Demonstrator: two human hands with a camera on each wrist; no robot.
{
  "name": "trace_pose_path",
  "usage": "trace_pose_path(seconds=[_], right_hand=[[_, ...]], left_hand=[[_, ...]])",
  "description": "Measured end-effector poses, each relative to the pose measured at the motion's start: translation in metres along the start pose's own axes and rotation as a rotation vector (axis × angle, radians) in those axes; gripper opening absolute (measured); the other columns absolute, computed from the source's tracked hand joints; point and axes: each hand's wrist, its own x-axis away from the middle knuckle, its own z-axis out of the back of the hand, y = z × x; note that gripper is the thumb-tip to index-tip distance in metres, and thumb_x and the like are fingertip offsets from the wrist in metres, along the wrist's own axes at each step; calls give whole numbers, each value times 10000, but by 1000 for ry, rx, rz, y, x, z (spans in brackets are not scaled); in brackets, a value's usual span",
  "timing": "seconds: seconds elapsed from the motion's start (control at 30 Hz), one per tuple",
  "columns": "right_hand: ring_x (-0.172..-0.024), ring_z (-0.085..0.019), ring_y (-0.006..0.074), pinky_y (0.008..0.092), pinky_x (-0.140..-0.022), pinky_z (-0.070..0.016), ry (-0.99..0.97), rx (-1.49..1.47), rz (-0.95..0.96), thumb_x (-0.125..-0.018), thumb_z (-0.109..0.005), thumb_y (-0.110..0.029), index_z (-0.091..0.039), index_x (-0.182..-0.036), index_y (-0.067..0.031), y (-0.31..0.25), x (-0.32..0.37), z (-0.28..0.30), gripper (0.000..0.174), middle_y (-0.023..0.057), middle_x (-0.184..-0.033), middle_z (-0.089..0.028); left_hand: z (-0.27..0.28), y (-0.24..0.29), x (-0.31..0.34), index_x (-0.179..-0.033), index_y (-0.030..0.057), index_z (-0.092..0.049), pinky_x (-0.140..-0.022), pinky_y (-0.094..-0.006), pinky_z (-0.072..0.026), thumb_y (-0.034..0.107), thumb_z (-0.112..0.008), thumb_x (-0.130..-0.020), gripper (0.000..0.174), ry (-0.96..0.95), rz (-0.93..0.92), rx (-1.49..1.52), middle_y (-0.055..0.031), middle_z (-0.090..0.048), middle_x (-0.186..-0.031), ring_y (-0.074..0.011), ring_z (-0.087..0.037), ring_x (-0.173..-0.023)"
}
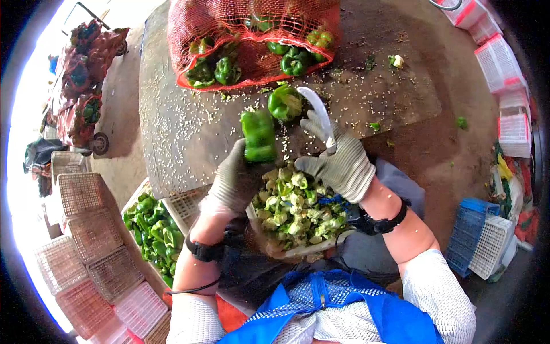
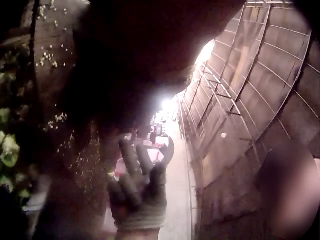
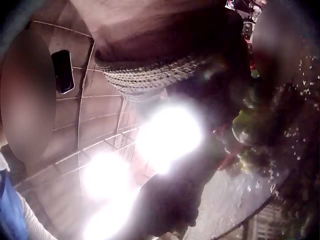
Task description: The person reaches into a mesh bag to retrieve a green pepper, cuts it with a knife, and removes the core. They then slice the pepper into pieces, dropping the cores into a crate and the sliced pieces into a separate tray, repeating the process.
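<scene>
Gloved, my left hand grips a green bell pepper, blurred, over the near edge of the seed-strewn table. In my right hand, also gloved, is a small curved knife, its pale blade pointing up and away from me. That hand and the blade also appear in the left wrist view. Another green bell pepper sits on the table just beyond the held one. Below both hands stands a crate heaped with pale green pepper cores. The right wrist view is mostly glare and dark shapes.
A red mesh bag of green peppers lies open toward me on the far side of the table. At my left is a crate of green pepper pieces. Stacked crates line the left; more crates stand right.
</scene>
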Motion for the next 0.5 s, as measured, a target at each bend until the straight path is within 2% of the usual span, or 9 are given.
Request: trace_pose_path(seconds=[0.03,0.07,0.13,0.2,0.23,0.33,0.37,0.47,0.5], right_hand=[[-1344,-436,255,355,-1071,-390,-24,-15,73,-724,-826,-477,-296,-1488,-26,9,-5,-3,1034,163,-1457,-441],[-1282,-475,244,354,-1049,-409,-6,-60,146,-708,-843,-456,-353,-1447,-21,9,-7,-8,988,150,-1394,-490],[-1188,-534,222,351,-1012,-440,24,-82,203,-690,-871,-408,-443,-1379,-16,9,-9,-14,901,124,-1303,-562],[-1125,-571,201,345,-981,-465,53,-39,168,-686,-891,-352,-510,-1327,-14,7,-7,-14,819,98,-1249,-608],[-1104,-579,188,339,-966,-474,48,-188,147,-692,-888,-338,-533,-1302,-21,8,-6,-16,774,88,-1223,-621],[-1031,-599,152,321,-909,-502,14,-339,115,-709,-870,-279,-579,-1250,-36,15,-6,-15,660,63,-1154,-652],[-1008,-604,142,318,-888,-510,14,-318,117,-715,-860,-255,-587,-1240,-39,15,-4,-15,630,56,-1135,-658],[-952,-611,119,309,-831,-527,7,-266,92,-736,-820,-200,-601,-1223,-42,18,2,-16,557,42,-1095,-670],[-939,-611,115,307,-815,-530,-11,-279,55,-746,-804,-192,-603,-1220,-42,23,5,-17,537,41,-1088,-672]], left_hand=[[0,-7,-5,-1310,73,-507,-946,-321,-484,94,-630,-921,408,-11,-27,-134,-91,-628,-1179,-221,-609,-1072],[-16,20,1,-1291,65,-509,-946,-327,-484,95,-632,-920,392,5,-95,-430,-101,-635,-1173,-229,-620,-1058],[-30,37,4,-1235,52,-518,-819,-389,-537,114,-685,-866,409,-38,-265,-677,-182,-638,-1104,-343,-660,-962],[-44,39,9,-1193,67,-532,-684,-479,-518,133,-665,-848,376,16,-437,-781,-187,-606,-915,-409,-628,-782],[-48,39,9,-1191,55,-530,-641,-482,-504,150,-686,-834,401,-9,-439,-840,-178,-586,-887,-388,-619,-744],[-58,36,17,-1179,57,-542,-679,-444,-523,152,-751,-772,467,77,-476,-783,-173,-598,-934,-393,-620,-800],[-61,40,19,-1123,56,-575,-680,-433,-524,159,-766,-765,419,66,-377,-804,-182,-598,-932,-385,-615,-816],[-55,28,20,-1075,55,-596,-713,-414,-535,164,-746,-817,318,-22,-427,-810,-125,-622,-924,-322,-643,-813],[-57,13,19,-1101,58,-619,-788,-368,-547,80,-720,-839,282,-48,-350,-528,-64,-663,-990,-229,-665,-877]])
